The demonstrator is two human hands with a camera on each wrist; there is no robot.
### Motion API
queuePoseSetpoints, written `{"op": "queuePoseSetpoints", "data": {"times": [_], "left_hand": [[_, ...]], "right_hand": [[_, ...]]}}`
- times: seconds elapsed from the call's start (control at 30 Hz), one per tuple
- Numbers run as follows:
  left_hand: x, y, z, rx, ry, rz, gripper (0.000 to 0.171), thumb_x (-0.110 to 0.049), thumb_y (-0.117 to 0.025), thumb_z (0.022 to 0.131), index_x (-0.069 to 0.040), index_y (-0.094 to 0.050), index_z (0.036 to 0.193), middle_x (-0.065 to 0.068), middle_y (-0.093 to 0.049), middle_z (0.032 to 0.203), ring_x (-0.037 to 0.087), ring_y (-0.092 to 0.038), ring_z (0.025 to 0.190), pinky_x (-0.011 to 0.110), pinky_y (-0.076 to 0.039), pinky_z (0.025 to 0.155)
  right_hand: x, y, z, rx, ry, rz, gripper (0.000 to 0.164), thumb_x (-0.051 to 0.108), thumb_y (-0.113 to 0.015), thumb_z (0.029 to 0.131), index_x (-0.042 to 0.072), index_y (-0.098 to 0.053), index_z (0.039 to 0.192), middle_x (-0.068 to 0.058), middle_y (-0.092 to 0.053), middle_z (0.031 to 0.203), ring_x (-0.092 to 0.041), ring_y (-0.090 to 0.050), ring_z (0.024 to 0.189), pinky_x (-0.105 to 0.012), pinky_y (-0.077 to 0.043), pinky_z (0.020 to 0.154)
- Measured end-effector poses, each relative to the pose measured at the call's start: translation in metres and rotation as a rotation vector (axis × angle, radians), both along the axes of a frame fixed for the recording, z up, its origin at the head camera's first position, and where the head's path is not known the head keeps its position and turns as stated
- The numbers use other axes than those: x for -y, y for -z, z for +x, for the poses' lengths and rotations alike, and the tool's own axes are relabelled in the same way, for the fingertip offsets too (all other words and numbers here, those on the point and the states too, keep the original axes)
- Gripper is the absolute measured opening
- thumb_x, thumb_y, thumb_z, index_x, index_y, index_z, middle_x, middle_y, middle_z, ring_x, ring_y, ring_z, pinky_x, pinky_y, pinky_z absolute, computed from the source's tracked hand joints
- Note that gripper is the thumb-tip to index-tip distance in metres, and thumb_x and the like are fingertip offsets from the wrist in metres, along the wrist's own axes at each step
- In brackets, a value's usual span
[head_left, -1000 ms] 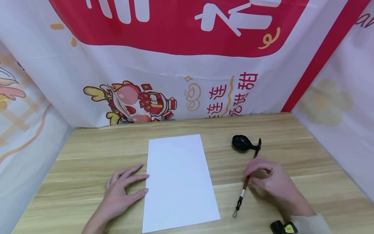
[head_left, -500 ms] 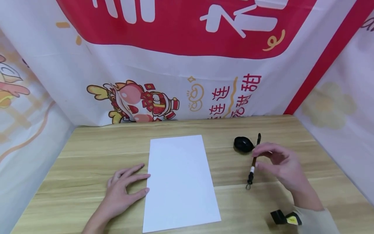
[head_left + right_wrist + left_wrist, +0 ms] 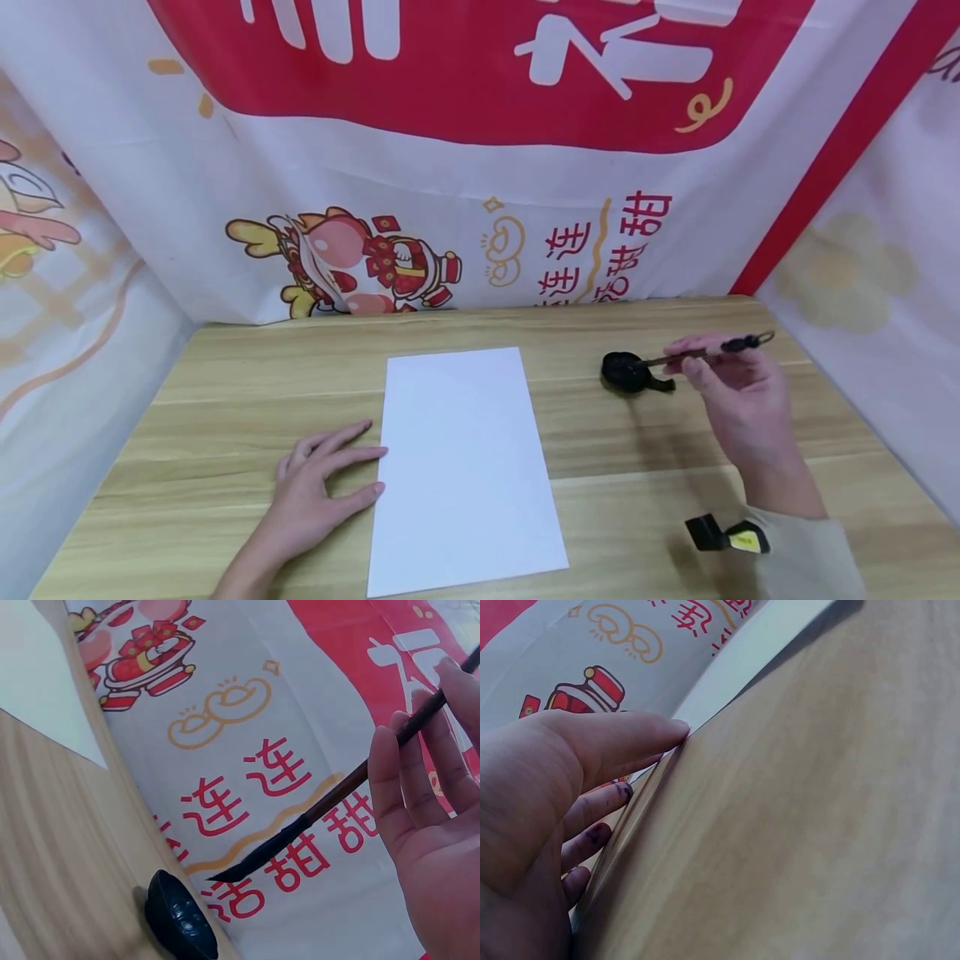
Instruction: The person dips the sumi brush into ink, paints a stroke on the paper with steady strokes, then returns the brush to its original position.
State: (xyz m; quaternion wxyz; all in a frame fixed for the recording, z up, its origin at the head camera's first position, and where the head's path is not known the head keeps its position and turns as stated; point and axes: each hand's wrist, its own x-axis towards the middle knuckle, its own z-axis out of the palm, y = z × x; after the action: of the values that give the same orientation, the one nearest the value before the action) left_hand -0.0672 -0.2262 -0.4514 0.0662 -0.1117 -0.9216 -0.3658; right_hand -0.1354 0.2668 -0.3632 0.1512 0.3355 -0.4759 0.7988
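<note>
Between thumb and fingers, my right hand (image 3: 738, 396) holds a writing brush (image 3: 330, 796) with a brown handle and a dark, pointed tip. In the head view the brush lies nearly level, its hanging loop to the right and its tip end at the black ink dish (image 3: 626, 372). The right wrist view shows the tip just above that small, spoon-like dish (image 3: 180, 919). On the table's left half, my left hand (image 3: 318, 492) rests with fingers spread, fingertips touching the left edge of a blank white sheet of paper (image 3: 465, 475). Its thumb (image 3: 637, 739) meets the paper edge in the left wrist view.
The wooden table (image 3: 217, 400) carries the sheet and dish. A printed red and white cloth (image 3: 450, 208) hangs along its back edge, with more cloth at both sides. A black and yellow device (image 3: 727, 537) sits at my right wrist.
My right hand has lifted the brush off the table and swung it round, from pointing away to pointing left at the dish. My left hand and the paper have stayed put.
</note>
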Motion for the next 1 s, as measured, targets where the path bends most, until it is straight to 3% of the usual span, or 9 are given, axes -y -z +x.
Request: {"op": "queuePoseSetpoints", "data": {"times": [0.13,0.5,0.8,1.0], "left_hand": [[0.0,0.0,0.0,0.001,-0.002,0.001,0.04,-0.034,-0.091,0.087,-0.037,-0.079,0.125,0.0,-0.059,0.16,0.024,-0.041,0.136,0.059,-0.02,0.105],[-0.001,-0.001,0.0,0.004,0.0,0.006,0.04,-0.034,-0.09,0.088,-0.036,-0.079,0.126,0.0,-0.059,0.16,0.025,-0.04,0.136,0.059,-0.02,0.105],[0.0,0.002,-0.001,0.01,-0.001,0.012,0.04,-0.035,-0.09,0.088,-0.037,-0.079,0.126,0.0,-0.058,0.161,0.026,-0.04,0.138,0.059,-0.019,0.105],[0.0,0.002,-0.001,0.013,-0.001,0.01,0.04,-0.034,-0.09,0.088,-0.037,-0.079,0.126,0.0,-0.058,0.161,0.026,-0.04,0.138,0.061,-0.018,0.107]], "right_hand": [[0.002,-0.002,-0.003,0.023,0.009,-0.049,0.024,-0.025,-0.045,0.102,-0.02,-0.06,0.12,-0.025,-0.075,0.119,-0.034,-0.076,0.112,-0.04,-0.064,0.096],[0.008,-0.008,-0.009,0.114,0.15,-0.056,0.021,-0.021,-0.047,0.103,-0.016,-0.06,0.118,-0.024,-0.074,0.115,-0.032,-0.075,0.108,-0.036,-0.066,0.089],[0.016,-0.012,-0.016,0.181,0.416,-0.002,0.02,-0.009,-0.063,0.102,-0.02,-0.058,0.118,-0.018,-0.074,0.111,-0.026,-0.076,0.1,-0.032,-0.067,0.081],[0.016,-0.007,-0.021,0.166,0.416,-0.018,0.014,-0.011,-0.062,0.102,-0.015,-0.061,0.115,-0.018,-0.074,0.11,-0.025,-0.076,0.098,-0.031,-0.067,0.079]]}}
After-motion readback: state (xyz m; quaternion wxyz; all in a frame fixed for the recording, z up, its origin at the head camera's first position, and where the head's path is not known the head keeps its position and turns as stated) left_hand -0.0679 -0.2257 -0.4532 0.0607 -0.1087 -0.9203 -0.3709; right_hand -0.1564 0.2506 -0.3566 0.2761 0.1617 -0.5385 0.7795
